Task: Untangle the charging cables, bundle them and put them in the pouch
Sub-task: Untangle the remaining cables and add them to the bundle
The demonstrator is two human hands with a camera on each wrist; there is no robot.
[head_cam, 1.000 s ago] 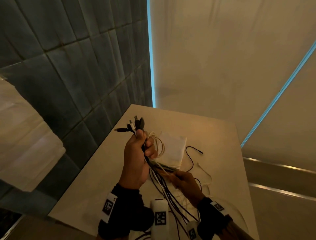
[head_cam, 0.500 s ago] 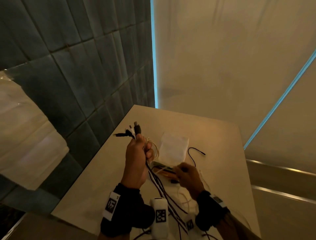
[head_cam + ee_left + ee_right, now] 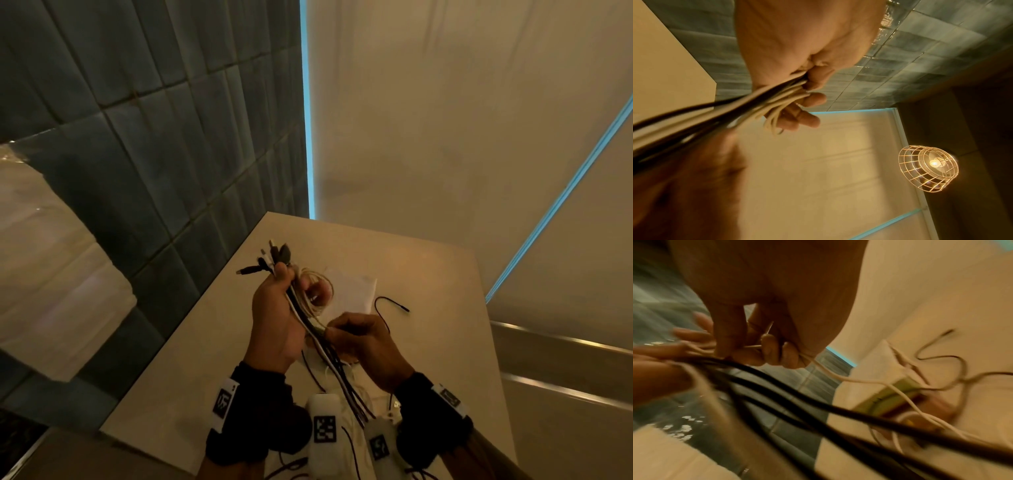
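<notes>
My left hand (image 3: pixel 279 315) grips a bundle of black and white charging cables (image 3: pixel 301 308) above the table, their plugs (image 3: pixel 274 255) fanning out past my fingers. A white loop of cable (image 3: pixel 320 291) hangs beside my thumb. In the left wrist view the cables (image 3: pixel 760 100) run through my curled fingers. My right hand (image 3: pixel 363 342) pinches the strands just below the left hand; the right wrist view shows a thin white cable (image 3: pixel 830 374) held in its fingers. The loose ends (image 3: pixel 346 383) trail down onto the table. A pale pouch (image 3: pixel 352 291) lies flat behind the hands.
A thin black cable end (image 3: pixel 390 303) lies on the beige table (image 3: pixel 428 308) right of the pouch. A dark tiled wall (image 3: pixel 171 154) stands along the left, a curtain (image 3: pixel 445 120) behind. The table's right edge drops to a metal rail (image 3: pixel 561 342).
My right hand has moved up along the cables and now pinches them close under the left hand. The left hand keeps its grip on the bundle.
</notes>
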